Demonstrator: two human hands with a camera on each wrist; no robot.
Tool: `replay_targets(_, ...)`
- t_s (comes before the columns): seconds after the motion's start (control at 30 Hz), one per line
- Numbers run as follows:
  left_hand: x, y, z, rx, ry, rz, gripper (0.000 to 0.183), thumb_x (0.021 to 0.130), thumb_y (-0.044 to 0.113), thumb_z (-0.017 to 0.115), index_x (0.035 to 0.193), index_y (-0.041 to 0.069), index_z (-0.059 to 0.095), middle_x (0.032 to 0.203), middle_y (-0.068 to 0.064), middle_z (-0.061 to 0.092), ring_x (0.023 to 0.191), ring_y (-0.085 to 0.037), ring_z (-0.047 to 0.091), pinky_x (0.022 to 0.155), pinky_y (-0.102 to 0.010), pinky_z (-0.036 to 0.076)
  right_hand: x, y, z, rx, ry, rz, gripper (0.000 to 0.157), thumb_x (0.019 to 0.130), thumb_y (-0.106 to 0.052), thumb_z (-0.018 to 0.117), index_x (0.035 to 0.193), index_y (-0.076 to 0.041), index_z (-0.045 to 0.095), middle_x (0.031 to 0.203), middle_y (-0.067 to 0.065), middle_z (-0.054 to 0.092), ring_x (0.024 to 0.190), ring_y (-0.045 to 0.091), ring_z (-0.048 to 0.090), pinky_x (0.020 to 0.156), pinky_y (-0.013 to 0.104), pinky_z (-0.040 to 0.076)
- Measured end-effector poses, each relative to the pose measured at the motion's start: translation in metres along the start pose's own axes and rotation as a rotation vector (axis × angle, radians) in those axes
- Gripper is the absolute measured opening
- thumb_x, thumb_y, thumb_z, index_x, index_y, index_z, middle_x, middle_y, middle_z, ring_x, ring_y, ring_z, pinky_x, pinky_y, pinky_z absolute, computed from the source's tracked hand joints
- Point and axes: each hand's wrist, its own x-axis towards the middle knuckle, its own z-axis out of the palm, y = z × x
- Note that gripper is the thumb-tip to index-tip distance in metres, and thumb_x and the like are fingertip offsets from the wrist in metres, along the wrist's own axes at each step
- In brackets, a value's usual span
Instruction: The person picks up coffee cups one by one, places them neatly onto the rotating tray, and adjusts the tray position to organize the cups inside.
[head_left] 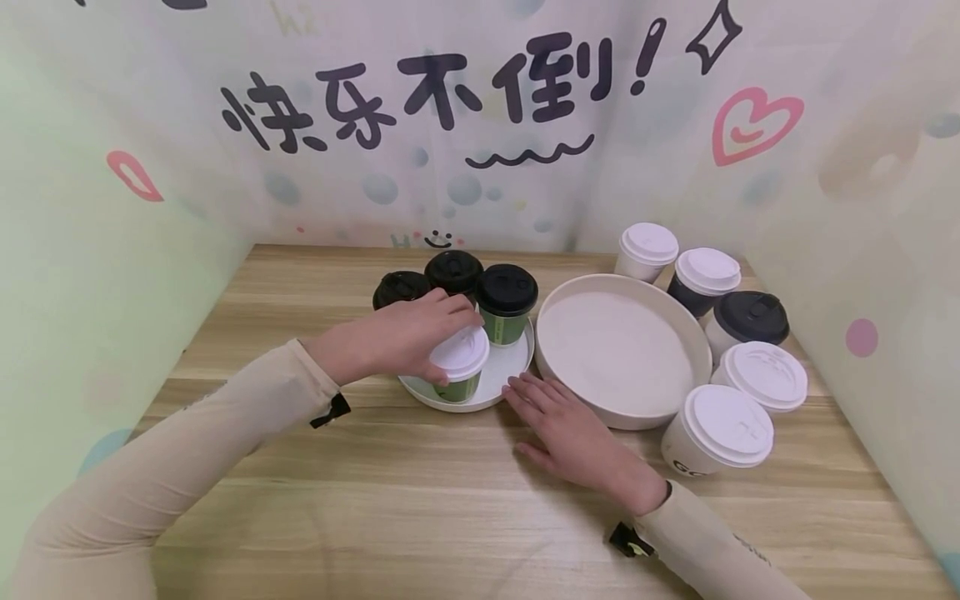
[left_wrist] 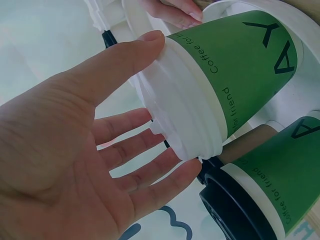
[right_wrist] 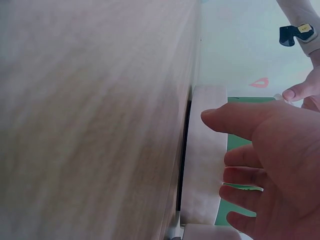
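My left hand (head_left: 408, 333) reaches over a green paper coffee cup with a white lid (head_left: 459, 354) and holds it by the lid, thumb on the near side and fingers around the far side. That cup stands on a small white round plate (head_left: 504, 375). Behind it on the plate are three black-lidded cups, among them a green cup (head_left: 507, 304); another, a cup (head_left: 401, 287), is partly covered by the left hand. My right hand (head_left: 562, 433) lies with extended fingers at the plate's right rim, holding nothing. In the right wrist view its fingers (right_wrist: 242, 197) are beside the plate's side wall (right_wrist: 205, 165).
Right of the plate sits a larger beige round tray (head_left: 622, 350). Several lidded cups curve around its right side, including a white-lidded cup (head_left: 720, 429) at the front and a black-lidded cup (head_left: 748, 321). A printed cloth (head_left: 420, 175) hangs behind the wooden table (head_left: 420, 517).
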Motion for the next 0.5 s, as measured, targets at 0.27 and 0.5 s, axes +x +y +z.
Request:
replay_targets(0.27, -0.0011, 0.0012, -0.0005, 0.005, 0.004, 0.002, 0.079, 0.076, 0.033, 0.085, 0.143, 0.014, 0.048, 0.146, -0.005, 0.047, 0.13, -0.028, 0.046, 0.094, -0.044, 0.056, -0.0001, -0.0001, -0.0003, 0.002, 0.006, -0.004, 0.072, 0.089, -0.039, 0.07, 0.148, -0.007, 0.045, 0.153, 0.012, 0.047, 0.144, 0.032, 0.042, 0.119, 0.049, 0.035)
replay_targets(0.5, -0.0025, 0.0017, 0.0006, 0.021, 0.021, 0.014, 0.079, 0.076, 0.034, 0.085, 0.143, 0.014, 0.048, 0.144, -0.006, 0.048, 0.128, -0.028, 0.047, 0.092, -0.043, 0.057, -0.0002, -0.0003, -0.0009, 0.002, 0.004, -0.003, 0.072, 0.089, -0.038, 0.07, 0.148, -0.006, 0.045, 0.153, 0.013, 0.047, 0.144, 0.032, 0.042, 0.119, 0.049, 0.035)
